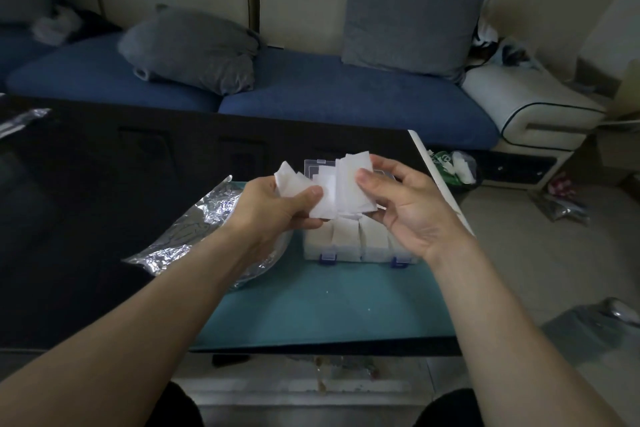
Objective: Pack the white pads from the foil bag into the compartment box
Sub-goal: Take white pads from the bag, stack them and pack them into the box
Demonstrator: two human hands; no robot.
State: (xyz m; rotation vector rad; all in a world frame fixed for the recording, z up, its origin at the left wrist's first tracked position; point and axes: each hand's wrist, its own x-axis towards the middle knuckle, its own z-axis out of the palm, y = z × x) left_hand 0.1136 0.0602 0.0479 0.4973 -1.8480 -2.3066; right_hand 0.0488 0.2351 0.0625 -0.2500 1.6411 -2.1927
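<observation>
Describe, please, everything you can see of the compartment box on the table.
The compartment box is clear plastic with two blue latches on its near edge, lying on a teal mat beside the foil bag. Its near compartments hold white pads. The lid looks open behind. Both hands, holding pads above, hide its middle.

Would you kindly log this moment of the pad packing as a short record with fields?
left hand: left hand pinches a bunch of white pads
right hand: right hand holds a second stack of pads between thumb and fingers
compartment box: compartment box open on the teal mat, near row of compartments filled with pads
foil bag: foil bag lies crumpled left of the box, partly under the left arm
position: both bunches held above the box, not yet placed
</observation>
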